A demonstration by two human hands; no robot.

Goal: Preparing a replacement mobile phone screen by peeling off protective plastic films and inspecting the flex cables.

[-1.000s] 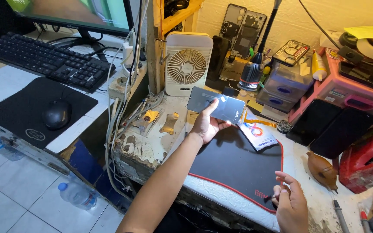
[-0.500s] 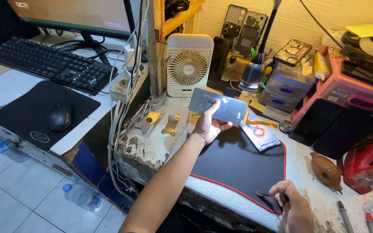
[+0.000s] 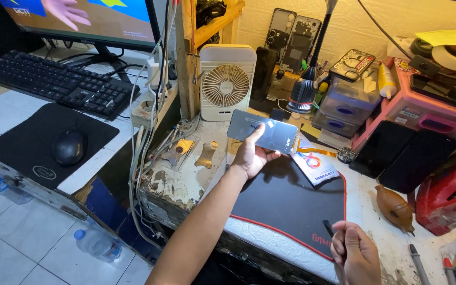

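Grey, flat, rectangular smartphone (image 3: 262, 131) is held up above the worn worktop (image 3: 186, 179), in front of the small white desk fan (image 3: 227, 82) and just over the far edge of the black red-trimmed mat (image 3: 286, 203). It is gripped by the left hand (image 3: 253, 155) from below, the fingers (image 3: 254, 138) curled against its lower long edge and its glossy face left showing. The right hand (image 3: 357, 253) is closed around a thin dark tool (image 3: 329, 230) near the mat's front corner. The phone is judged light and stiff, yet slippery and easily cracked, so it is best taken by the two long edges rather than the face. A white printed packet (image 3: 312, 166) lies just beneath it.
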